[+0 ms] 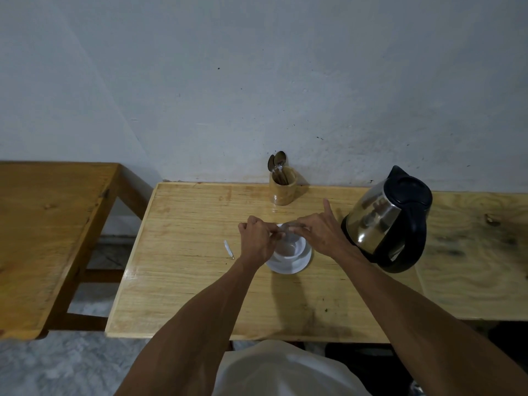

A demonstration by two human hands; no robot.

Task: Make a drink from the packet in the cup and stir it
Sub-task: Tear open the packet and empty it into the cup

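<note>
Wooden table (183, 281): one cup (291, 247), one kettle (388, 218); both hands (257, 238) pinching one packet (285, 229).

A plain wall (257, 81), painted a pale bluish white, fills the upper half of the view; it is scuffed with small dark specks and carries a brownish stain low down where it meets the furniture. Pushed against it stands a light wooden table (185, 281) with a glossy, grained top and a raised edge. To the left, apart from it across a gap, stands a second wooden table (43, 238) in a darker honey tone, its leg and lower rails visible. Below and between the two shows a mottled grey floor (57, 367), like speckled stone. The light is dim and even, with soft shadows on the tabletop.
</note>
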